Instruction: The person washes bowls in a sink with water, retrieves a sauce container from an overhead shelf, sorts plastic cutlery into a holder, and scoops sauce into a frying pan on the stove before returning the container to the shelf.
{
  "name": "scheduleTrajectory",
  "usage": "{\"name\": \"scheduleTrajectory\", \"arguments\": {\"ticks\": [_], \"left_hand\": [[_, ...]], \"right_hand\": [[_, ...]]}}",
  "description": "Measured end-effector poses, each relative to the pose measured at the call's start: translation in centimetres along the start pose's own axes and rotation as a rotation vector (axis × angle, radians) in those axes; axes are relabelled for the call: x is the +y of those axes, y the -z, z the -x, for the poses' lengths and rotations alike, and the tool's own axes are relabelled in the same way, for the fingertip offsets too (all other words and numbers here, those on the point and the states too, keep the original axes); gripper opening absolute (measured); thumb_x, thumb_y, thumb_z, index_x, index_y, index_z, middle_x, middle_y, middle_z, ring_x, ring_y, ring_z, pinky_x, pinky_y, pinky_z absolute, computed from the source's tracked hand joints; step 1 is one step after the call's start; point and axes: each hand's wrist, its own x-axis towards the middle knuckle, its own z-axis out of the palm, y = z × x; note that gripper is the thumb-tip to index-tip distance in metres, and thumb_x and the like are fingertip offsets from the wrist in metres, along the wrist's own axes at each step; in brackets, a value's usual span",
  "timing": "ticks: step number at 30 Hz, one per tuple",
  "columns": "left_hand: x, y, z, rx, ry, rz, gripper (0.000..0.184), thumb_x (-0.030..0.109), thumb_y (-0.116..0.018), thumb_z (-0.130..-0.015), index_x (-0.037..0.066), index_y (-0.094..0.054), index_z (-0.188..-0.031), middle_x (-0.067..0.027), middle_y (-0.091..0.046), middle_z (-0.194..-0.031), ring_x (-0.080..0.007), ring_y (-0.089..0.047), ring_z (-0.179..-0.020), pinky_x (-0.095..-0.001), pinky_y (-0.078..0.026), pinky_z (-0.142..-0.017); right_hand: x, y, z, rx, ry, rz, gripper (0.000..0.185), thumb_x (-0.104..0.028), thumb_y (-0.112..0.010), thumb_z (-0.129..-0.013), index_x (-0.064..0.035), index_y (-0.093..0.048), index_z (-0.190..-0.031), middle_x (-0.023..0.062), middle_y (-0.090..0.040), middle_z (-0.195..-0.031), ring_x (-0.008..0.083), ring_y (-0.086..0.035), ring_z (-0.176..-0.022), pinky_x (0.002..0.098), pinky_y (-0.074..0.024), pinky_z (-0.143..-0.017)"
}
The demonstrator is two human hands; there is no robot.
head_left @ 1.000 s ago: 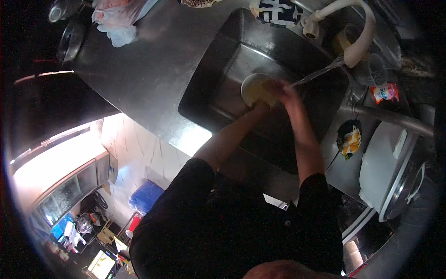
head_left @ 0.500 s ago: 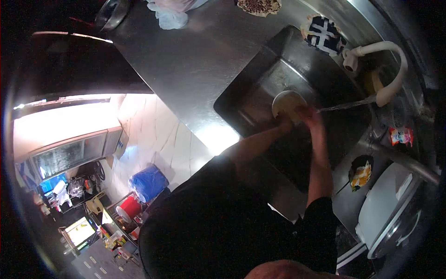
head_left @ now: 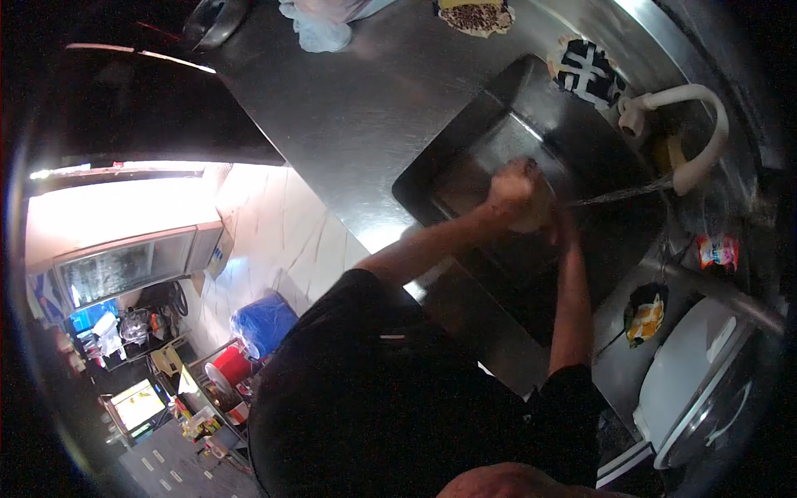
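Observation:
Over the dark metal sink (head_left: 465, 141), my two hands work close together. My left hand (head_left: 513, 189) is closed, knuckles up, over a round pale dish (head_left: 538, 214); whatever lies in its fingers is hidden. Blurred and dim, my right hand (head_left: 564, 228) grips the dish's right edge. Most of the dish is covered by the hands, so I cannot tell whether it is a bowl or a plate. Water (head_left: 618, 197) streams from the white faucet (head_left: 714, 112) on the right toward the dish and my right hand.
A black-and-white patterned object (head_left: 588, 73) sits at the sink's far corner. Right of the sink lie a red-and-pink packet (head_left: 717, 251), a yellow-and-white wrapper (head_left: 646, 315) and a large white container (head_left: 685, 357). A pale plastic bag (head_left: 324, 29) rests on the steel counter (head_left: 332, 124).
My left hand has risen from the dish's near edge to over it, now covering much of it. My right hand stays at the right edge. The view has shifted slightly.

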Motion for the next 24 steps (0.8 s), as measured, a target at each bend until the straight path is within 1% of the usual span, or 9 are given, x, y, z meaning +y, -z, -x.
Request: {"name": "scheduleTrajectory", "arguments": {"ticks": [2,3,4,6,11,13,18,21,24], "left_hand": [[-3.5,7.3,-2.3,0.240,-0.029,0.057,0.027,0.009,-0.056,-0.078,0.003,-0.060,-0.104,-0.0156,-0.058,-0.104,-0.0317,-0.058,-0.093,-0.0410,-0.048,-0.076],[-5.7,11.2,-3.5,0.258,0.012,0.216,0.044,-0.002,-0.059,-0.064,0.011,-0.058,-0.106,-0.0171,-0.054,-0.110,-0.0371,-0.055,-0.093,-0.0447,-0.044,-0.082],[-7.6,14.2,-4.3,0.434,-0.044,0.132,0.024,0.004,-0.051,-0.079,0.004,-0.060,-0.101,-0.0153,-0.058,-0.098,-0.0341,-0.056,-0.088,-0.0460,-0.044,-0.078],[-15.3,15.1,-5.6,0.495,0.127,-0.004,0.027,0.001,-0.052,-0.076,0.002,-0.057,-0.103,-0.0173,-0.056,-0.096,-0.0367,-0.053,-0.095,-0.0446,-0.043,-0.082],[-31.1,19.5,-8.8,0.507,0.490,-0.282,0.053,0.016,-0.068,-0.072,-0.001,-0.045,-0.118,-0.0176,-0.051,-0.111,-0.0361,-0.050,-0.106,-0.0428,-0.046,-0.083],[-34.2,21.7,-9.9,0.514,0.604,-0.265,0.069,0.025,-0.074,-0.070,-0.001,-0.040,-0.123,-0.0178,-0.048,-0.118,-0.0366,-0.047,-0.110,-0.0442,-0.045,-0.087],[-37.9,27.1,-15.3,0.368,0.630,-0.007,0.123,0.051,-0.081,-0.058,-0.001,-0.010,-0.143,-0.0190,-0.029,-0.144,-0.0367,-0.031,-0.130,-0.0544,-0.029,-0.101],[-41.2,27.2,-18.2,0.154,0.642,-0.066,0.116,0.049,-0.081,-0.057,0.002,-0.016,-0.141,-0.0194,-0.042,-0.134,-0.0365,-0.042,-0.123,-0.0573,-0.036,-0.095],[-47.2,27.1,-19.8,0.097,0.479,-0.105,0.084,0.037,-0.076,-0.068,-0.003,-0.037,-0.130,-0.0200,-0.053,-0.122,-0.0312,-0.054,-0.110,-0.0478,-0.043,-0.088]], "right_hand": [[0.0,0.0,2.6,0.022,0.175,0.558,0.044,-0.028,-0.045,-0.092,-0.0004,-0.049,-0.126,0.0221,-0.051,-0.128,0.0343,-0.049,-0.119,0.0456,-0.0445,-0.093],[-0.4,-0.2,3.8,0.038,0.246,0.757,0.044,-0.028,-0.045,-0.092,-0.0007,-0.048,-0.127,0.0218,-0.051,-0.128,0.0342,-0.049,-0.119,0.0451,-0.0446,-0.093],[-0.9,-0.3,5.1,0.039,0.273,0.832,0.045,-0.029,-0.045,-0.092,-0.0010,-0.048,-0.127,0.0215,-0.051,-0.128,0.0340,-0.049,-0.119,0.0446,-0.0447,-0.093],[-4.1,-0.7,8.4,0.019,0.282,0.926,0.045,-0.030,-0.045,-0.093,-0.0019,-0.048,-0.127,0.0211,-0.052,-0.127,0.0344,-0.050,-0.118,0.0437,-0.0447,-0.092],[-23.0,-4.5,13.5,0.050,0.300,0.718,0.043,-0.031,-0.048,-0.093,-0.0051,-0.050,-0.127,0.0210,-0.055,-0.122,0.0377,-0.052,-0.113,0.0420,-0.0444,-0.091],[-24.7,-6.7,8.5,0.283,0.841,0.619,0.038,-0.027,-0.051,-0.093,-0.0073,-0.051,-0.126,0.0217,-0.056,-0.119,0.0382,-0.053,-0.111,0.0423,-0.0440,-0.092],[-37.8,-13.4,-1.8,0.573,1.307,0.529,0.036,-0.027,-0.053,-0.093,-0.0082,-0.054,-0.123,0.0218,-0.055,-0.121,0.0347,-0.050,-0.118,0.0447,-0.0421,-0.095],[-42.4,-15.8,-10.5,0.930,1.167,0.916,0.036,-0.027,-0.052,-0.093,-0.0077,-0.053,-0.124,0.0212,-0.052,-0.125,0.0354,-0.048,-0.120,0.0455,-0.0398,-0.098],[-42.8,-17.9,-15.0,0.898,1.089,1.554,0.042,-0.029,-0.053,-0.092,-0.0062,-0.048,-0.127,0.0200,-0.048,-0.129,0.0386,-0.049,-0.116,0.0462,-0.0386,-0.099]]}}
